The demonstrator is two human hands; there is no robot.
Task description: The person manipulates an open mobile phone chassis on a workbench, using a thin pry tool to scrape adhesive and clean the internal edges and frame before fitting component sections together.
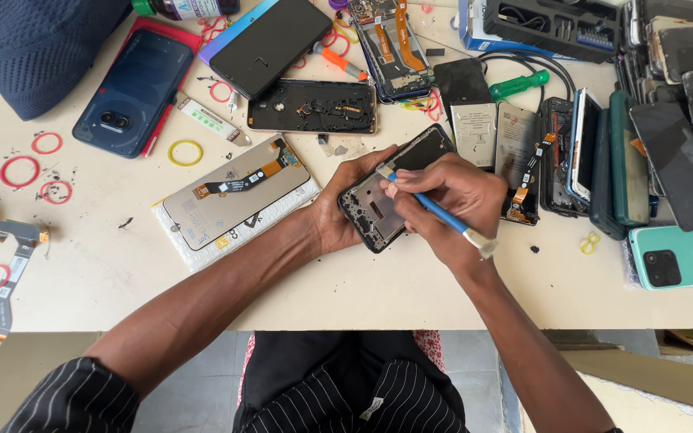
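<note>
Left hand [338,212] grips the phone frame [391,196] by its edges; right hand [451,200] pinches a blue brush [435,210]. Frame looks light, stiff, fragile.

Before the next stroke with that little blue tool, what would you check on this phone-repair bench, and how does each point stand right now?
1. Opened phone frame held steady: ok, the left hand cups it from below, above the table.
2. Blue-handled tool gripped: ok, the right hand pinches it like a pen.
3. Tool tip on the frame: ok, it meets the upper edge.
4. Fingers away from the tip: cannot tell, they crowd close around it.
5. Loose parts nearby safe: not ok, a screen panel with orange ribbon cable lies close beside the left wrist.
</note>
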